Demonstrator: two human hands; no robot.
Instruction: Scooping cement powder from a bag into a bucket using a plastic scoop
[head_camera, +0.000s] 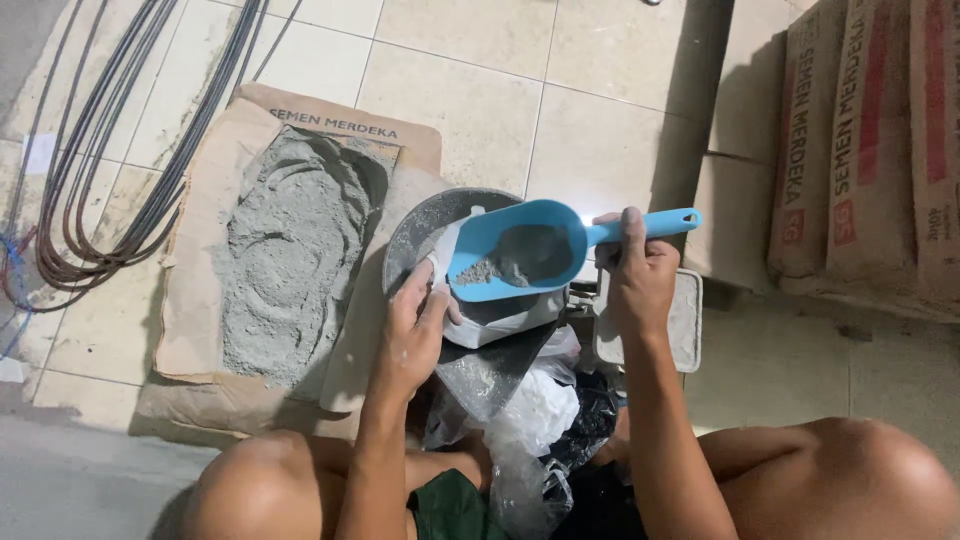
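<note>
My right hand (633, 270) grips the handle of a blue plastic scoop (520, 250) that carries some grey cement powder. The scoop hovers tilted over the open mouth of a small clear plastic bag (500, 318). My left hand (415, 325) pinches the bag's left edge and holds it open. The bag sits in front of a round grey metal pan (430, 225). To the left lies a cut-open paper cement sack (205, 300) with a heap of grey cement powder (290, 250) on it.
Bent steel rods (110, 170) curve along the tiled floor at the left. Stacked cement sacks (870, 150) stand at the right. A grey flat scale or tray (685, 320) lies under my right wrist. Crumpled plastic bags (545, 420) lie between my knees.
</note>
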